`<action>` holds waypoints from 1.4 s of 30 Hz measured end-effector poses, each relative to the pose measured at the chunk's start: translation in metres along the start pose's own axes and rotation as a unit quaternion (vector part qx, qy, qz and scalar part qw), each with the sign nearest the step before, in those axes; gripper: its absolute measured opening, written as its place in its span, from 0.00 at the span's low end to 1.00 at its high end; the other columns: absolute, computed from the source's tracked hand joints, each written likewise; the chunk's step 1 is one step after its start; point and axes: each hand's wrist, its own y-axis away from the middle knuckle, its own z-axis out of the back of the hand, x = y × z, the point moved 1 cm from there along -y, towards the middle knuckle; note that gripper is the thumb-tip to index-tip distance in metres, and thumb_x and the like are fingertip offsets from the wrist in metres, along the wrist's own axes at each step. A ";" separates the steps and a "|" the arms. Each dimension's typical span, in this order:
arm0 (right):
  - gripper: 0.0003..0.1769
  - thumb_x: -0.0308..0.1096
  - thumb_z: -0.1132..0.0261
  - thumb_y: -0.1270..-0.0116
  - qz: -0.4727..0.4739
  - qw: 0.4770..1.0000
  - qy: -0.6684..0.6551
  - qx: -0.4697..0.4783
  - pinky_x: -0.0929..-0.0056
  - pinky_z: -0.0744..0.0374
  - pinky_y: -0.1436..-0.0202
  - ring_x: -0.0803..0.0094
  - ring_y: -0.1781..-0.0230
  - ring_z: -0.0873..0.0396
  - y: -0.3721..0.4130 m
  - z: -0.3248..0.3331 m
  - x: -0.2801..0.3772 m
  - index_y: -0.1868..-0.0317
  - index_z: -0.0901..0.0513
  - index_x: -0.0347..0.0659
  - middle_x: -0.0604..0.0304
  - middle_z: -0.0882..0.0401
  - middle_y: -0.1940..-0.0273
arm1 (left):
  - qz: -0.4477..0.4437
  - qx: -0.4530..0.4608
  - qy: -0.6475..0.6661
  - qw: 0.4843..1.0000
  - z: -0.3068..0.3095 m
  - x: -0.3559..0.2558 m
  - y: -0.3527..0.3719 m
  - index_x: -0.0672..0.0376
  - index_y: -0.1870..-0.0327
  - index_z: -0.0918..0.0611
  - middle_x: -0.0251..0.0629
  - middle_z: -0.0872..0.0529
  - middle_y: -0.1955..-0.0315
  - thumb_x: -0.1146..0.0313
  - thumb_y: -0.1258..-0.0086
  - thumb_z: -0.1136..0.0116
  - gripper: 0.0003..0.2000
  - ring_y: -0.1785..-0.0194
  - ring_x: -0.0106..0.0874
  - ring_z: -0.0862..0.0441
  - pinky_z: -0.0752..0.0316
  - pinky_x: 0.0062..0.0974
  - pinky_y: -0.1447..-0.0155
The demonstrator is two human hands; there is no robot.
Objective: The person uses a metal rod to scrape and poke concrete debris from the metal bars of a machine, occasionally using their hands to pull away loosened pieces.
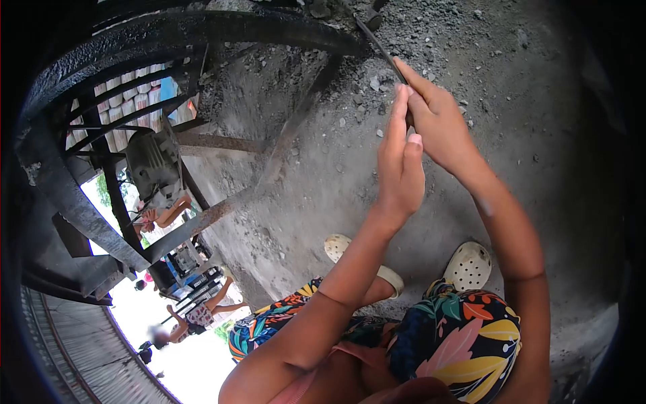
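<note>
My right hand (441,128) is closed around the near end of a thin, dark metal rod (381,49), with its forefinger lying along it. The rod slants up and away, its far end over grey rubble (420,30) below a black metal frame. Close beside the right hand, my left hand (402,165) is held edge-on with fingers straight and together and thumb raised. Its fingertips overlap the right hand near the rod's end.
A heavy black metal frame (202,30) fills the upper left, and a rusty angle bar (202,225) crosses lower down. Loose stones lie on the concrete floor (336,175) before my clogs (468,266). Another person (202,314) is at the far left, near stacked sacks and machinery.
</note>
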 end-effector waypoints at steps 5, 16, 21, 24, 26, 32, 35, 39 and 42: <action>0.24 0.32 0.52 0.31 -0.010 0.998 0.069 0.005 0.70 0.26 0.66 0.71 0.75 0.25 -0.017 0.007 -0.011 0.35 0.33 0.41 0.54 0.22 0.74 | 0.045 -0.005 -0.109 0.993 -0.006 0.011 0.000 0.75 0.32 0.47 0.61 0.48 0.31 0.66 0.31 0.66 0.28 0.26 0.49 0.53 0.57 0.37 0.26; 0.22 0.31 0.52 0.31 0.014 0.994 0.105 -0.019 0.67 0.25 0.60 0.66 0.69 0.22 -0.016 0.020 0.029 0.36 0.30 0.44 0.47 0.19 0.66 | 0.023 -0.014 -0.085 0.996 -0.004 0.005 0.001 0.74 0.32 0.47 0.59 0.49 0.30 0.67 0.32 0.68 0.29 0.26 0.48 0.53 0.57 0.37 0.26; 0.22 0.31 0.52 0.30 0.088 0.987 0.119 -0.060 0.71 0.26 0.65 0.73 0.76 0.26 -0.028 0.027 0.006 0.37 0.29 0.42 0.55 0.21 0.74 | 0.009 -0.010 -0.080 0.997 -0.010 0.006 -0.003 0.73 0.31 0.48 0.58 0.50 0.30 0.65 0.31 0.68 0.29 0.26 0.47 0.54 0.57 0.36 0.26; 0.22 0.31 0.51 0.31 0.045 0.995 0.077 -0.050 0.68 0.25 0.64 0.66 0.74 0.24 -0.020 0.021 0.020 0.36 0.29 0.45 0.49 0.20 0.71 | 0.017 0.002 -0.066 0.998 -0.012 0.002 -0.002 0.72 0.31 0.49 0.56 0.50 0.29 0.60 0.30 0.69 0.31 0.26 0.46 0.53 0.56 0.36 0.26; 0.22 0.32 0.50 0.31 0.042 0.985 0.155 -0.071 0.68 0.25 0.66 0.66 0.77 0.24 -0.037 0.011 -0.021 0.37 0.28 0.45 0.48 0.20 0.72 | 0.046 -0.009 -0.024 0.999 -0.017 0.005 0.001 0.69 0.30 0.50 0.53 0.50 0.29 0.52 0.30 0.69 0.34 0.26 0.46 0.51 0.55 0.37 0.26; 0.23 0.32 0.51 0.30 0.094 0.985 0.125 -0.077 0.66 0.24 0.58 0.61 0.68 0.20 -0.010 0.024 0.014 0.35 0.32 0.43 0.43 0.19 0.61 | 0.051 -0.016 -0.036 0.998 -0.015 -0.004 0.000 0.65 0.31 0.45 0.51 0.48 0.30 0.51 0.29 0.69 0.32 0.27 0.47 0.49 0.52 0.40 0.27; 0.24 0.34 0.52 0.28 0.040 0.998 0.009 -0.037 0.71 0.25 0.71 0.72 0.81 0.29 0.029 0.010 -0.009 0.32 0.36 0.42 0.57 0.21 0.71 | 0.013 -0.039 -0.104 0.994 -0.008 0.007 -0.004 0.65 0.33 0.39 0.51 0.45 0.30 0.57 0.30 0.67 0.27 0.27 0.48 0.49 0.51 0.40 0.28; 0.26 0.35 0.53 0.27 -0.253 0.933 -0.256 0.022 0.77 0.34 0.84 0.81 0.87 0.39 0.079 0.017 -0.004 0.30 0.42 0.44 0.68 0.34 0.80 | -0.014 -0.052 -0.176 0.983 -0.001 0.025 -0.019 0.64 0.36 0.32 0.52 0.43 0.31 0.63 0.30 0.64 0.24 0.27 0.49 0.49 0.50 0.39 0.28; 0.27 0.36 0.55 0.27 -0.270 0.931 -0.243 -0.045 0.82 0.46 0.88 0.85 0.88 0.49 0.087 0.019 -0.004 0.29 0.45 0.45 0.73 0.45 0.82 | -0.046 0.003 -0.182 0.982 -0.010 0.035 -0.027 0.59 0.45 0.22 0.49 0.32 0.36 0.58 0.29 0.67 0.23 0.28 0.46 0.43 0.47 0.40 0.29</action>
